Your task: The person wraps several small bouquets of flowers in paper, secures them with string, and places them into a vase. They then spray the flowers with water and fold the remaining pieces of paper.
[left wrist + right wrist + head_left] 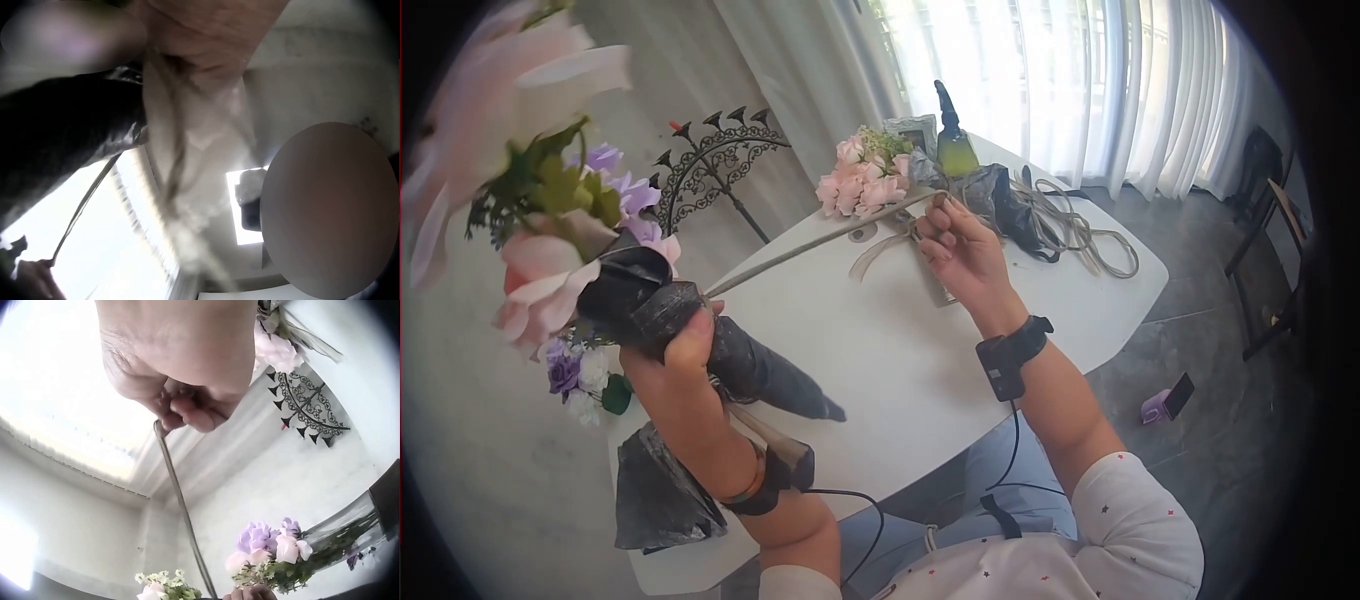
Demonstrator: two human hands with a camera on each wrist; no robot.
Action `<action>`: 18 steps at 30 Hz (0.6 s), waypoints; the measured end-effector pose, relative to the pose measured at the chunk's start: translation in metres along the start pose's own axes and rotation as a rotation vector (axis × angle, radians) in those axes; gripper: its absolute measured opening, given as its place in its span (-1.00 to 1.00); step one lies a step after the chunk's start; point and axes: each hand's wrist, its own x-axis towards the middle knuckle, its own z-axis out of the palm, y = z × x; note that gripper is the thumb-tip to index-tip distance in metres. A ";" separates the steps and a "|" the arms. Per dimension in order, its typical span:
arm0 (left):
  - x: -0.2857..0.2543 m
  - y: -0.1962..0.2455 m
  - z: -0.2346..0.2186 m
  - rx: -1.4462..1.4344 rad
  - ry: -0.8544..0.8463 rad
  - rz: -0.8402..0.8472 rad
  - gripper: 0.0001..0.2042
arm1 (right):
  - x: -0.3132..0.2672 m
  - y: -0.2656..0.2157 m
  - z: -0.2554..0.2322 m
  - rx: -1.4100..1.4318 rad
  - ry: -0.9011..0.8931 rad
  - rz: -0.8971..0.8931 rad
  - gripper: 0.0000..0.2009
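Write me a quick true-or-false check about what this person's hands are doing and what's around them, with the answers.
1. The left hand grips a black-wrapped bouquet. True.
2. The ribbon hangs slack in a loop between bouquet and right hand. False: it runs nearly straight between them.
3. The spray bottle lies on its side. False: it stands upright on the table.
4. A cluster of pink flowers is on the table. True.
5. The small purple object is on the table. False: it is on the floor.
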 end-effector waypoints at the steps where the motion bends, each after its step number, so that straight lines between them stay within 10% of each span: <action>1: 0.000 0.000 0.000 -0.067 -0.008 0.046 -0.67 | 0.001 0.001 -0.004 -0.013 0.033 0.010 -0.89; 6: -0.010 0.002 0.009 -0.207 -0.080 0.101 -0.61 | 0.000 0.015 -0.009 -0.116 0.119 0.070 -0.87; 18: -0.007 -0.027 0.049 0.251 -0.618 -0.087 -0.67 | -0.019 0.031 0.019 -0.849 -0.458 0.348 -0.37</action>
